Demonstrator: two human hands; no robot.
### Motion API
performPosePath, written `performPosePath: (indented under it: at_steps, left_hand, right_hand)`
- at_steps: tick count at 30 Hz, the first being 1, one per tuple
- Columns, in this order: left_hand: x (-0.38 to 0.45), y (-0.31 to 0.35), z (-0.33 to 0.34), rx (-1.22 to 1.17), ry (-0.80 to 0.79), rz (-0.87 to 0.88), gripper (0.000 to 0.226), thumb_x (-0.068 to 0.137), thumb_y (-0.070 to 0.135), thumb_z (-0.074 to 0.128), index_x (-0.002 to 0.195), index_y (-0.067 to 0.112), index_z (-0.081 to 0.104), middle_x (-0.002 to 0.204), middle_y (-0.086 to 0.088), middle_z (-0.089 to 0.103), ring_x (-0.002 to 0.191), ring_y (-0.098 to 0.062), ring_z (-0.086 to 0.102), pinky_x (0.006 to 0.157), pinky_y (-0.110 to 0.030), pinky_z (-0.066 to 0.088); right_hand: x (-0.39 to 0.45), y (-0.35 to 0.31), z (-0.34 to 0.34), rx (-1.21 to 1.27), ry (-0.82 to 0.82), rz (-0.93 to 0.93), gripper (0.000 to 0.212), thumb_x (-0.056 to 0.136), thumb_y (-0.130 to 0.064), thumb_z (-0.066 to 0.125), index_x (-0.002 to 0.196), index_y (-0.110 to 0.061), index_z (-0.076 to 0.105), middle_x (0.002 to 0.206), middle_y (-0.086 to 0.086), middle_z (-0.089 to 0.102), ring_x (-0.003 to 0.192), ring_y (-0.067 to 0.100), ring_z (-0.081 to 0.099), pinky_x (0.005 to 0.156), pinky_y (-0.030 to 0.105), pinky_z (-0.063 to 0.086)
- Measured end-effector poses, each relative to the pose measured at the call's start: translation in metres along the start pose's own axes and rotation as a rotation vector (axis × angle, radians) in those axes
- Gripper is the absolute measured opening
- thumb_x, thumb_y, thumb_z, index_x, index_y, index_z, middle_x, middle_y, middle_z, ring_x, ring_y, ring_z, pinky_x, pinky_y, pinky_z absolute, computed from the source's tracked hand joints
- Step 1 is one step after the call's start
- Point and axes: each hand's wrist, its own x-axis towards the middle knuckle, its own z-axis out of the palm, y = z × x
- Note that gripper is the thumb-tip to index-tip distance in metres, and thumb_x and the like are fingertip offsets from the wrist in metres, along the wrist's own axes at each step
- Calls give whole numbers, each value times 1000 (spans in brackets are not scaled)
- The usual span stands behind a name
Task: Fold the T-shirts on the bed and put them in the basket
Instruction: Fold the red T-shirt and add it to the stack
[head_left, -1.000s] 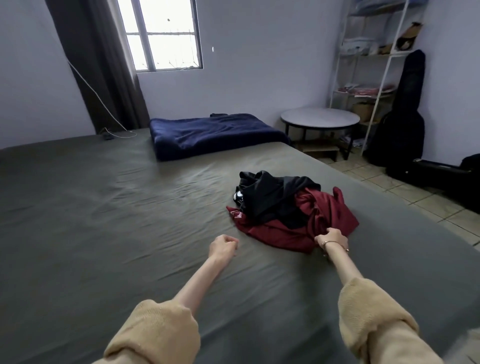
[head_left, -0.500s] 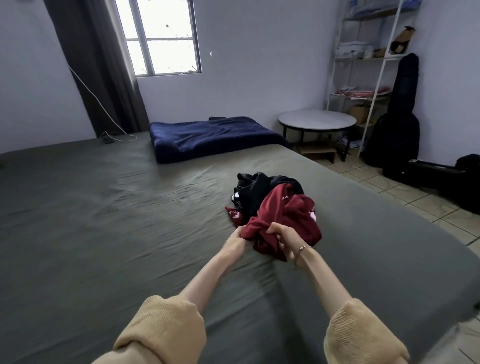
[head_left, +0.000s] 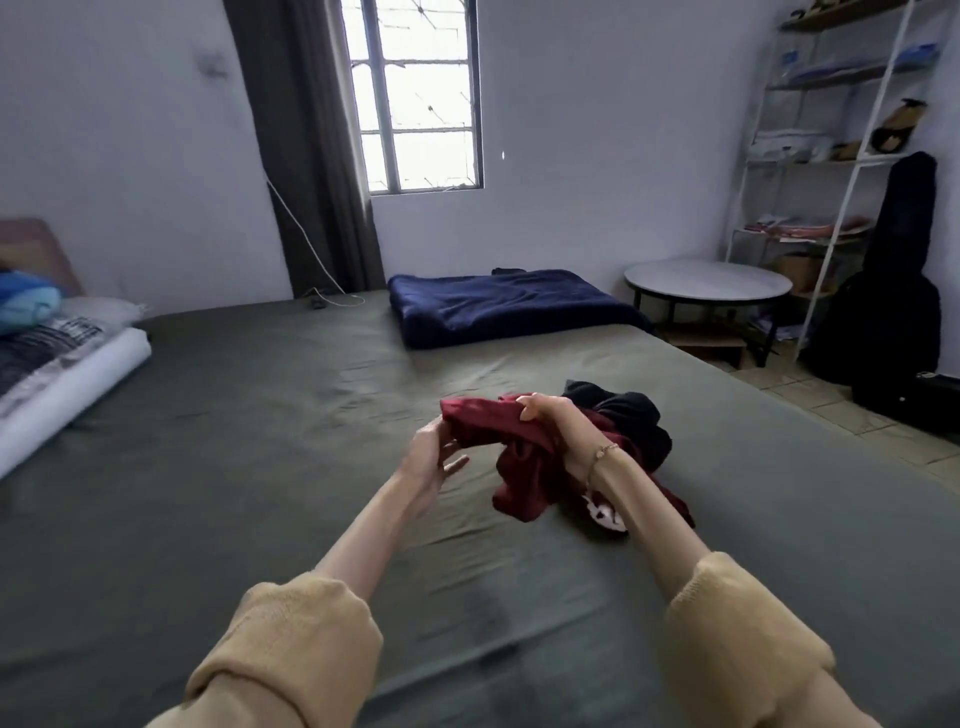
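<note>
Dim room, daylight only from blown-out barred glass window (head_left: 415, 98) far centre; soft shadows, motion blur throughout, wide-angle bending at left/right edges

T-shirts (head_left: 613, 441) on bed (head_left: 260, 441), blanket (head_left: 509, 306) behind

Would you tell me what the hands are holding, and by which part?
The right hand grips the red T-shirt by a bunched upper fold; the left hand touches it.

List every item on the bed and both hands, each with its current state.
red T-shirt: bunched, partly lifted
black T-shirt: crumpled, on the bed
blue blanket: folded, lying flat
right hand: gripping the red T-shirt
left hand: fingers relaxed, touching the red T-shirt
</note>
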Motion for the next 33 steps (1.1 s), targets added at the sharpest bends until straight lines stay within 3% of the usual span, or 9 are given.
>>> performPosePath:
  at_steps: [7, 10, 14, 16, 18, 21, 23, 27, 33]
  left_hand:
    - [-43, 77, -94, -341, 165, 200, 35, 98, 14, 27, 88, 10, 61, 68, -1, 71, 68, -17, 64, 64, -27, 48]
    - [-64, 82, -149, -360, 375, 225, 35, 101, 15, 26, 87, 11, 58, 63, 1, 71, 87, -23, 58, 68, -29, 45]
    - [-95, 53, -211, -234, 583, 31, 32, 102, 16, 28, 99, 3, 57, 128, -19, 57, 98, -33, 56, 87, -37, 44]
    - [-107, 32, -234, -108, 615, -54, 37, 102, 20, 26, 111, 1, 56, 112, -21, 63, 96, -33, 61, 72, -34, 42]
    - [-111, 11, -247, -17, 638, -117, 38, 101, 23, 26, 82, 7, 55, 68, -13, 60, 61, -23, 59, 55, -27, 30]
    - [-103, -16, -258, 80, 720, -224, 33, 99, 17, 36, 72, 7, 51, 78, -16, 55, 56, -20, 55, 44, -21, 40]
    - [-92, -32, -255, 203, 763, -251, 22, 95, 10, 45, 107, -5, 57, 112, -24, 58, 91, -34, 62, 70, -27, 52]
    - [-83, -50, -221, 792, 698, -222, 53, 91, 20, 53, 140, 5, 39, 144, -21, 38, 136, -32, 32, 111, -41, 25]
    - [-53, -64, -140, 1227, 375, -60, 60, 91, 23, 51, 147, 19, 29, 159, -7, 11, 147, -19, 2, 113, -57, -3]
  right_hand:
    - [2, -24, 127, 29, -239, -178, 28, 67, -10, 56, 93, -10, 65, 71, 2, 62, 51, 11, 53, 53, 18, 41]
    - [9, -4, 162, -153, -345, -198, 28, 84, 5, 51, 101, -13, 64, 68, -3, 65, 61, 11, 66, 63, 12, 48]
    - [22, 46, 180, -509, -355, -130, 33, 82, 7, 62, 112, -6, 62, 94, 6, 65, 81, 8, 61, 75, 10, 48]
    - [30, 74, 177, -716, -316, -100, 30, 81, 6, 61, 109, -3, 65, 103, 13, 68, 87, 14, 61, 82, 20, 49]
    - [32, 94, 163, -927, -254, -71, 31, 79, 3, 60, 109, -6, 66, 109, 11, 68, 89, 12, 58, 83, 23, 47]
    - [31, 114, 126, -1133, -191, 14, 38, 78, -1, 60, 114, -11, 65, 116, 6, 64, 100, 17, 59, 85, 21, 45]
    - [31, 123, 99, -1245, -94, 58, 39, 79, -7, 61, 116, -19, 63, 126, 2, 58, 114, 19, 55, 97, 30, 44]
    - [25, 127, 65, -1383, 55, 125, 41, 83, -11, 55, 122, -25, 55, 130, -1, 44, 127, 17, 41, 111, 49, 23]
    - [20, 129, 37, -1467, 266, -84, 47, 81, -5, 55, 124, -25, 50, 136, -1, 38, 129, 15, 35, 109, 46, 24]
